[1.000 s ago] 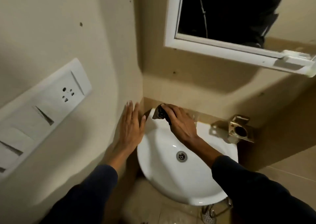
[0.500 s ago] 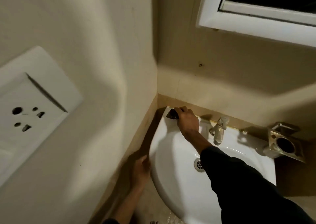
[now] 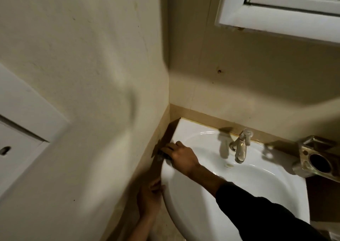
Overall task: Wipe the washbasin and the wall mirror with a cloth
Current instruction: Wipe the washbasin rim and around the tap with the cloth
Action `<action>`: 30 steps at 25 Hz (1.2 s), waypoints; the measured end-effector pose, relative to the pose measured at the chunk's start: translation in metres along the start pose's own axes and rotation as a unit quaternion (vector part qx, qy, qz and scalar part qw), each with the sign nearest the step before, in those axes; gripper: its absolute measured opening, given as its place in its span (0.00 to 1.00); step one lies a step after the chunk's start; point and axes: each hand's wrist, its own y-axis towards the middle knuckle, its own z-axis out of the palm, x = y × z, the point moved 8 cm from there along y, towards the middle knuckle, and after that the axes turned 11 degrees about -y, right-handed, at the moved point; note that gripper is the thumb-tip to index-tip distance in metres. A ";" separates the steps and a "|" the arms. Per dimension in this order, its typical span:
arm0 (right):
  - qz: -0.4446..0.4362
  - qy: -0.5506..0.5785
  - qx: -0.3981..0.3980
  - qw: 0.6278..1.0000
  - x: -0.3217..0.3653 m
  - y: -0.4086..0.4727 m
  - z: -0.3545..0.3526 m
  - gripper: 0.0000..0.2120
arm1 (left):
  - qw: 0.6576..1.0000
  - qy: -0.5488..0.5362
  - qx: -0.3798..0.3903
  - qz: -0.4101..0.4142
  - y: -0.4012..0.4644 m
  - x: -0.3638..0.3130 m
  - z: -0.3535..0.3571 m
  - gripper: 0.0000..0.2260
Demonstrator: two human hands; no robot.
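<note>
Tight little bathroom corner here, cream walls on both sides meeting right behind the white ceramic washbasin (image 3: 257,183). The basin sits hard up against the back wall, with a brownish tile strip (image 3: 206,118) running along its rear edge and down the side wall too. Lighting is dim and throws big soft shadows across the plaster.

The right hand (image 3: 181,157) is curled over a dark cloth (image 3: 162,155), fingers closed on it, pressing it onto the basin's left rim right by the side wall. Only a bit of the cloth pokes out from under the fingers, so can't say much about it. The left hand (image 3: 150,198) is down lower, loosely cupped against the outer left side of the basin bowl, holding nothing as far as I can see.

A metal tap (image 3: 241,147) stands at the back of the basin, a bit dull looking. To the right there's a brass-coloured wall holder (image 3: 316,158) with a round hole in it. The wall mirror (image 3: 276,18) with its white frame is up top right, only the lower corner in view. A white switch plate (image 3: 27,123) is on the left wall.
</note>
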 end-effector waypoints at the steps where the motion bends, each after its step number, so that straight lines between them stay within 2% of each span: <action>1: -0.038 -0.001 0.001 0.999 0.008 -0.010 0.004 0.22 | 1.000 0.012 0.002 0.000 -0.001 -0.003 -0.001 0.12; 3: -0.069 -0.023 0.008 0.997 0.003 -0.011 0.003 0.22 | 1.000 0.028 0.010 0.006 0.002 -0.006 -0.002 0.13; 4: -0.054 -0.037 0.014 0.998 -0.010 -0.002 -0.002 0.21 | 0.999 0.030 0.013 0.006 0.004 -0.005 -0.001 0.14; 6: 0.040 -0.048 0.015 0.998 -0.051 0.025 -0.014 0.18 | 1.000 0.018 0.010 0.000 0.005 -0.002 0.000 0.15; 9: 0.184 -0.054 0.028 0.981 -0.107 0.049 -0.024 0.20 | 1.000 0.001 0.016 0.001 0.007 0.002 0.002 0.16; 11: 0.213 -0.064 0.024 0.975 -0.124 0.053 -0.027 0.21 | 1.000 -0.013 0.020 -0.006 0.008 0.007 0.003 0.17; 14: 0.178 -0.053 0.047 0.981 -0.100 0.044 -0.019 0.22 | 0.999 -0.028 0.014 -0.031 0.015 0.021 0.001 0.16; 16: 0.126 -0.019 0.035 0.991 -0.060 0.024 -0.012 0.20 | 0.996 -0.065 0.007 -0.054 0.014 0.022 -0.005 0.07; 17: 0.093 -0.001 0.025 0.995 -0.035 0.009 -0.009 0.19 | 0.990 -0.109 -0.009 -0.088 0.012 0.022 -0.008 0.09; 18: 0.059 0.015 0.018 0.998 -0.009 -0.007 -0.007 0.18 | 0.978 -0.161 -0.023 -0.135 0.010 0.025 -0.010 0.16; 20: -0.011 0.032 0.011 0.999 0.042 -0.038 -0.004 0.17 | 0.952 -0.230 -0.010 -0.200 0.002 0.020 -0.013 0.24; 22: -0.054 0.031 0.026 0.998 0.081 -0.067 -0.004 0.17 | 0.951 -0.217 0.039 -0.215 -0.005 0.008 -0.014 0.28; 25: -0.057 0.037 0.070 0.995 0.107 -0.102 -0.005 0.18 | 0.962 -0.164 0.101 -0.194 -0.005 -0.005 -0.013 0.26; 28: -0.035 0.046 0.069 0.996 0.111 -0.142 -0.004 0.19 | 0.977 -0.081 0.123 -0.155 -0.005 -0.008 -0.010 0.20; 30: -0.022 0.057 0.060 0.996 0.111 -0.172 -0.006 0.19 | 0.983 -0.077 0.097 -0.135 -0.008 -0.005 -0.007 0.17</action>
